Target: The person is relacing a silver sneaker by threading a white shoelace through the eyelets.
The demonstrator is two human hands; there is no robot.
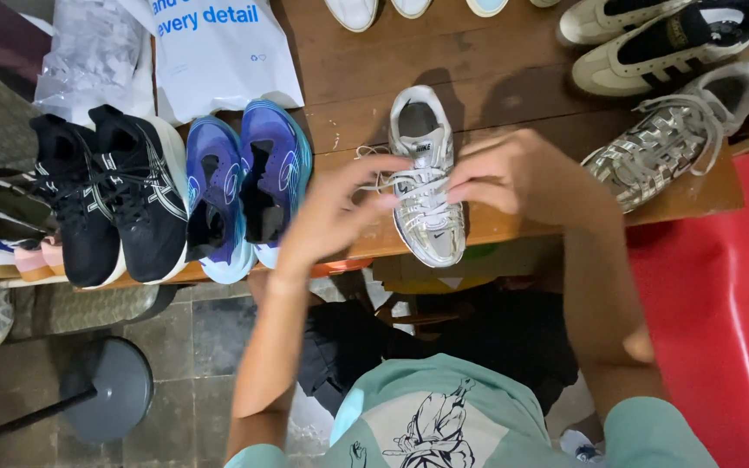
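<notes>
On the wooden table [513,78] we count one silver sneaker [426,186] lying between our hands, toe toward us at the near edge. To its left stand two blue sneakers [249,186] side by side, then two black sneakers [106,195] just beside them. At the far right lies one more silver sneaker [665,143], and behind it two cream sneakers with black stripes [665,39]. One white plastic bag [218,52] rests behind the blue pair.

Our left hand [335,217] reaches in from the left, wrist bent, fingers stretched toward the white laces [409,178] of the middle shoe; its grip pinches a lace end between thumb and fingertips. Our right hand [522,178] comes from the right with the forearm running back toward us, knuckles up, fingers curled; its grip closes on the laces over the tongue. Both hands touch the shoe and sit close together above it. Motion blurs the left fingers.
</notes>
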